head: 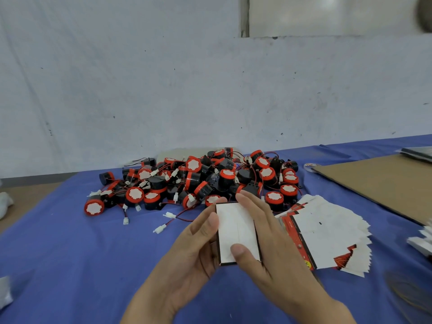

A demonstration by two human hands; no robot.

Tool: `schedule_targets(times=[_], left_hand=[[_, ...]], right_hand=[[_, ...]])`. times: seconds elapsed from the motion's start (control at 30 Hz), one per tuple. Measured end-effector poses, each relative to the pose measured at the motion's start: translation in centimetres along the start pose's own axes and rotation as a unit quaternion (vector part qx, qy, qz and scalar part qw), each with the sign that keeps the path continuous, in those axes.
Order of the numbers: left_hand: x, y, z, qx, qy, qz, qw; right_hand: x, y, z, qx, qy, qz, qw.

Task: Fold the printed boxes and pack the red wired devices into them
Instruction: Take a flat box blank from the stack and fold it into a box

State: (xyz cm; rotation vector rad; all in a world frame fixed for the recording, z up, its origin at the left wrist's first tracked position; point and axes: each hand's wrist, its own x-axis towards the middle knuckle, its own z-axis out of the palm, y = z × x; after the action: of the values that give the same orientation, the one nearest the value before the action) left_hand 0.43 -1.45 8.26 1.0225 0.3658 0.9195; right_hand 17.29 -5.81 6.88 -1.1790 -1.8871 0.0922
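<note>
Barely started: left hand [194,244] and right hand [271,239] both grip one unfolded box [235,228], red wired devices [198,178] heaped unpacked by the desk's [70,253] far edge, flat boxes stack [327,232] toward its right.

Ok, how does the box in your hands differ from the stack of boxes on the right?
The held box is one piece, gripped by the left hand and right hand; the stack lies fanned on the blue cloth. The held box shows a plain white face; the stack also shows red and black print. Both look like flat white card.
</note>
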Motion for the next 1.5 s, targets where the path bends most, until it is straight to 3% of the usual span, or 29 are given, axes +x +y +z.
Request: schedule_targets(times=[0.37, 0.47, 0.53, 0.57, 0.67, 0.7, 0.77, 0.83, 0.97, 1.07, 1.3, 1.37, 1.4, 1.5], left_hand=[[-0.6, 1.0, -0.7, 0.13, 0.075, 0.049, 0.987], [-0.6, 1.1, -0.9, 0.247, 0.09, 0.071, 0.962], [-0.6, 0.8, -1.3, 0.391, 0.105, 0.086, 0.91], [-0.4, 0.4, -1.6, 0.485, 0.108, 0.085, 0.864], [0.1, -1.3, -1.8, 0.777, 0.067, 0.046, 0.625], [0.1, -1.9, -1.6, 0.815, 0.045, 0.033, 0.577], [0.3, -3.2, -1.2, 0.845, 0.002, -0.01, 0.535], [0.6, -3.8, -0.4, 0.856, -0.013, -0.031, 0.516], [0.3, -3.7, 0.3, 0.862, 0.011, -0.036, 0.506], [-0.5, -2.7, 1.3, 0.862, 0.028, 0.037, 0.504], [-1.2, 2.1, 0.8, 0.642, 0.248, 0.28, 0.669], [0.3, 3.4, -0.9, 0.57, 0.299, 0.253, 0.723], [1.5, 3.8, -1.9, 0.561, 0.313, 0.224, 0.733], [5.3, 3.8, -5.5, 0.627, 0.31, 0.111, 0.706]], right_hand=[[0.6, 1.6, 0.5, -0.007, -0.097, 0.046, 0.994], [0.7, 2.3, 0.8, -0.038, -0.126, 0.055, 0.99], [0.6, 3.2, 1.2, -0.087, -0.16, 0.069, 0.981], [0.5, 3.6, 1.3, -0.102, -0.175, 0.085, 0.976], [0.3, 4.4, 1.5, -0.125, -0.185, 0.115, 0.968], [0.3, 4.5, 1.5, -0.137, -0.183, 0.118, 0.966], [0.4, 4.8, 1.5, -0.164, -0.183, 0.133, 0.96], [0.5, 5.0, 1.4, -0.181, -0.183, 0.149, 0.955], [0.3, 5.4, 1.3, -0.23, -0.201, 0.169, 0.937], [0.6, 5.5, 0.9, -0.219, -0.179, 0.185, 0.941], [0.8, 5.6, 0.0, -0.157, -0.123, 0.234, 0.952], [0.9, 5.6, -0.1, -0.148, -0.114, 0.241, 0.952], [1.0, 5.6, 0.0, -0.144, -0.111, 0.243, 0.953], [1.4, 5.9, 0.0, -0.13, -0.094, 0.249, 0.955]])
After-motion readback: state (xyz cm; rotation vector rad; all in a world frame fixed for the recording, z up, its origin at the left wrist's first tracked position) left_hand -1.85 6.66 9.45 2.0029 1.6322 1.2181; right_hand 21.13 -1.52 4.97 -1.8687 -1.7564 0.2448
